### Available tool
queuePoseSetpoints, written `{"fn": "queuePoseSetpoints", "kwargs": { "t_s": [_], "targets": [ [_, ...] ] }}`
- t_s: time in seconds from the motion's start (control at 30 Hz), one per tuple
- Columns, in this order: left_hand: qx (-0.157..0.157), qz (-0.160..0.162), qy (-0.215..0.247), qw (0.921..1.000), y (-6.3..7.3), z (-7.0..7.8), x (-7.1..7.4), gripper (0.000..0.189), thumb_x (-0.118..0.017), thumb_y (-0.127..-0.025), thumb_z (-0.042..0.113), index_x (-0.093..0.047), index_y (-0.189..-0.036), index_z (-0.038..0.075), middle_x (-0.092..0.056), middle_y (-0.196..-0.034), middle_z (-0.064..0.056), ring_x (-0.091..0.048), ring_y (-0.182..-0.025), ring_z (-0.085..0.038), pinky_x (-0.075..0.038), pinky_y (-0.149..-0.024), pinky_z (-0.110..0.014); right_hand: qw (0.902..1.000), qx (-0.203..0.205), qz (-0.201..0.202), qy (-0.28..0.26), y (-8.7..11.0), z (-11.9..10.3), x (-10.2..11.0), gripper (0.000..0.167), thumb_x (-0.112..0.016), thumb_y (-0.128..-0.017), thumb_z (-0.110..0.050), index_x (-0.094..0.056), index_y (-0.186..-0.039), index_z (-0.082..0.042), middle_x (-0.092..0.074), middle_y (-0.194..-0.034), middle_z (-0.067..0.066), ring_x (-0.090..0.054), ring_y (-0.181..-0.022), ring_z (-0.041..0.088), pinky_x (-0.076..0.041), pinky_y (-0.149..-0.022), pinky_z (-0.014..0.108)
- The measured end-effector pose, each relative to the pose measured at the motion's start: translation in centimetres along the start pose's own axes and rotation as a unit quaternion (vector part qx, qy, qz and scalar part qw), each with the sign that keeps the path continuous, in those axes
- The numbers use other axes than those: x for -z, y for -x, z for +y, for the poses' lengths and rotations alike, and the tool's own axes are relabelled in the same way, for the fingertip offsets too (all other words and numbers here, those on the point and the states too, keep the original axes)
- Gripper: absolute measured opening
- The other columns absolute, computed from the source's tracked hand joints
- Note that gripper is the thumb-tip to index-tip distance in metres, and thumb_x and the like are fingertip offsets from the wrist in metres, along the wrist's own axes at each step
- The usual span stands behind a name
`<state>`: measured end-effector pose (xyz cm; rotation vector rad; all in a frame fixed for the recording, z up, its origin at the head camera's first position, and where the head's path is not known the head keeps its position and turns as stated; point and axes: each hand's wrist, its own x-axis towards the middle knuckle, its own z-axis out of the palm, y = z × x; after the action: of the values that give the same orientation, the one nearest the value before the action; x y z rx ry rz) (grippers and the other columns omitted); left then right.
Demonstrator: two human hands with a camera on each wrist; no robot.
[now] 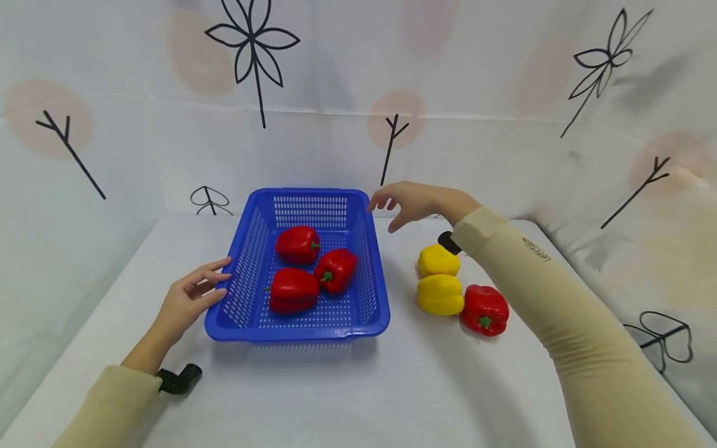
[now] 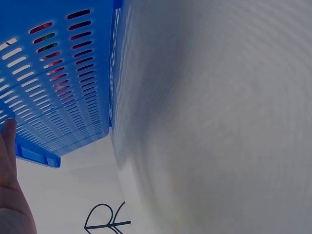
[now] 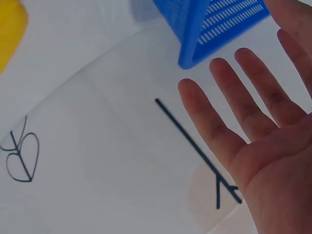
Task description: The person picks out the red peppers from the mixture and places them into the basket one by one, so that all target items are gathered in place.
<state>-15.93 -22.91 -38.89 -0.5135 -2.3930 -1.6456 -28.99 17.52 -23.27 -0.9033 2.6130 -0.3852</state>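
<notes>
A blue plastic basket (image 1: 302,333) with slotted walls stands on the white table, holding three red bell peppers (image 1: 294,290). My left hand (image 1: 187,298) rests its fingertips on the basket's left rim, fingers extended. In the left wrist view its fingers (image 2: 9,151) lie along the outer wall of the basket (image 2: 73,107). Beyond the far right corner of the basket, my right hand (image 1: 417,202) hovers with loosely bent fingers and holds nothing. The right wrist view shows its palm (image 3: 278,161) bare, the fingers spread near a corner of the basket (image 3: 187,53).
Right of the basket, two yellow bell peppers (image 1: 440,295) and one red bell pepper (image 1: 485,310) sit close together on the table (image 1: 358,398), partly below my right forearm. A white cloth (image 1: 336,149) with plant drawings hangs behind the table and at its sides.
</notes>
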Motion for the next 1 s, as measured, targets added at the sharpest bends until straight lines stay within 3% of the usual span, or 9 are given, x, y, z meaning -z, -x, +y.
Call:
{"fn": "queuePoseSetpoints", "kwargs": {
  "t_s": [0.2,0.53,1.0],
  "targets": [
    [-0.004,0.001,0.009,0.9999,0.1,0.0,0.0,0.024,-0.06,-0.09,0.005,-0.058,-0.109,-0.008,-0.047,-0.138,-0.006,-0.047,-0.119,-0.008,-0.044,-0.086,-0.015,0.9996,-0.027,0.004,-0.001,1.4,1.8,0.0,0.05,-0.074,-0.078,-0.007,-0.056,-0.124,-0.016,-0.054,-0.123,0.009,-0.046,-0.116,0.03,-0.046,-0.091,0.047],
    [0.002,-0.002,0.016,0.9999,0.0,0.2,0.1,0.024,-0.059,-0.09,0.006,-0.057,-0.11,-0.008,-0.046,-0.138,-0.005,-0.048,-0.119,-0.012,-0.045,-0.085,-0.017,0.9992,-0.037,0.014,-0.001,4.2,4.8,0.0,0.047,-0.074,-0.078,-0.007,-0.056,-0.121,-0.012,-0.055,-0.12,0.011,-0.048,-0.114,0.033,-0.047,-0.089,0.048],
    [0.005,-0.002,0.005,1.0,0.1,0.2,0.1,0.024,-0.06,-0.09,0.007,-0.058,-0.11,-0.007,-0.046,-0.139,-0.006,-0.047,-0.121,-0.017,-0.045,-0.085,-0.016,0.9989,-0.042,0.02,0.003,7.6,7.3,-1.0,0.046,-0.074,-0.078,-0.006,-0.056,-0.12,-0.01,-0.055,-0.121,0.01,-0.048,-0.112,0.033,-0.051,-0.084,0.043]
  ]
}}
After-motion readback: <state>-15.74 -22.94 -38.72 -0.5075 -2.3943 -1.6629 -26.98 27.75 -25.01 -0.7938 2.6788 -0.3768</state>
